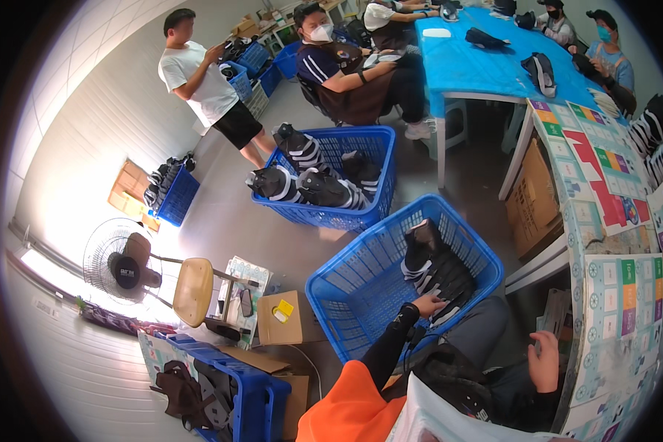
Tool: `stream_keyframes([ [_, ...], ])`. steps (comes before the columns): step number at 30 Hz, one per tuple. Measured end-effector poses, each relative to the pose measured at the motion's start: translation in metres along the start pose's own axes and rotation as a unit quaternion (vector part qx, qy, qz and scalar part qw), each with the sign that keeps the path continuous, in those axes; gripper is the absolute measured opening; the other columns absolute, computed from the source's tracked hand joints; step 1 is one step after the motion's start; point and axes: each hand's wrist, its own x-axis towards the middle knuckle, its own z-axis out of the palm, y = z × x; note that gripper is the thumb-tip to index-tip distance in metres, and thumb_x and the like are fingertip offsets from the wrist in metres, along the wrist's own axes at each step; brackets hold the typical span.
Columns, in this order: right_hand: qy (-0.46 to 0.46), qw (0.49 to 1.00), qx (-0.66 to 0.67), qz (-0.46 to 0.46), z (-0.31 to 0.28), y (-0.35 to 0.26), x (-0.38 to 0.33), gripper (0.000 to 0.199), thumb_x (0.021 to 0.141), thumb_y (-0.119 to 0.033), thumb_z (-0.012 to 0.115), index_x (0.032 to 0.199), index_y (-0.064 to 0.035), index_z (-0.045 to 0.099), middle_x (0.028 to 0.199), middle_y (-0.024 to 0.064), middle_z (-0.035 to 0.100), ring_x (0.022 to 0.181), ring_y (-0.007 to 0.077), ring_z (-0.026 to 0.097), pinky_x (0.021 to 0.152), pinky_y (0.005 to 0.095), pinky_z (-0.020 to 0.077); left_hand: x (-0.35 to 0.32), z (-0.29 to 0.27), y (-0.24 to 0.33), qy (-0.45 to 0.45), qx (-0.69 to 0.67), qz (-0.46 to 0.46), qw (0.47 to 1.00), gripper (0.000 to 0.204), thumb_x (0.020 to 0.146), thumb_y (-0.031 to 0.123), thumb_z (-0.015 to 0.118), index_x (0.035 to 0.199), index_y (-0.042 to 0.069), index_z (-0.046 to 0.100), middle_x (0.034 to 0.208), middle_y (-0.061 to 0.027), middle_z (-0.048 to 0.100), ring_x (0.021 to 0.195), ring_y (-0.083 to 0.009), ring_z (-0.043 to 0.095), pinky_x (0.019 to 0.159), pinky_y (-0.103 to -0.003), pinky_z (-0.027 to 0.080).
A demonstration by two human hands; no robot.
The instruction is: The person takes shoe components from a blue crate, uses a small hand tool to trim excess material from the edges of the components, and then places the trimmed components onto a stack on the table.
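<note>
Fingers bent and thumb close in, my left hand (pixel 429 305) reaches down from the head view's lower edge to the near end of a row of black-and-white shoe uppers (pixel 449 274); I cannot tell whether it grips one or only touches. That row lies packed along the right side of the near blue basket (pixel 331 298), in front of my knees. My right hand (pixel 544 362) is empty, its fingers loosely spread and a little curved, held up beside the paper-covered worktop (pixel 620 302) at my right. Dark material (pixel 449 379) lies across my lap, too bunched to make out.

Just beyond my basket stands a second blue basket (pixel 324 215) with more striped uppers bunched inside. Farther off, other people sit around the blue worktop (pixel 479 70), where dark pieces (pixel 540 74) lie apart. Someone in a white shirt (pixel 199 85) stands at the upper left. Toward my left are a fan (pixel 127 271), a wooden-backed chair (pixel 193 292) and a cardboard box (pixel 283 328).
</note>
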Motion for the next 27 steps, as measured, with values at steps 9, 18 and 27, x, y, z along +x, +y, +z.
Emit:
stream_keyframes([
  [9,0.014,1.0,0.009,-0.001,-0.002,-0.01,-0.006,0.027,0.088,0.0,0.069,0.114,-0.0002,0.068,0.125,0.0184,0.064,0.121,0.0401,0.061,0.103,0.0426,0.0501,0.015,0.002,-0.029,-0.012,-0.008,-0.008,1.0,0.054,0.103,0.052,0.067,0.137,0.011,0.067,0.096,-0.0021,0.073,0.077,-0.014,0.067,0.061,-0.029,0.053],
  [18,0.007,1.0,-0.012,0.016,0.005,-0.008,-0.027,0.027,0.088,-0.003,0.071,0.115,0.0004,0.07,0.123,0.0196,0.065,0.116,0.0412,0.063,0.097,0.0443,0.0527,0.008,0.043,-0.073,-0.072,-0.115,-0.113,0.984,0.057,0.104,0.054,0.066,0.142,0.012,0.063,0.128,-0.0072,0.072,0.107,-0.023,0.071,0.087,-0.041,0.061],
  [27,-0.053,0.998,-0.005,0.014,0.016,-0.015,-0.003,0.022,0.095,-0.008,0.071,0.115,0.0023,0.069,0.116,0.0209,0.069,0.114,0.0415,0.064,0.099,0.0438,0.0516,0.047,0.01,-0.121,-0.059,-0.066,-0.101,0.991,0.03,0.106,0.032,0.062,0.126,0.014,0.076,0.101,-0.008,0.077,0.086,-0.0221,0.076,0.076,-0.039,0.063],
])
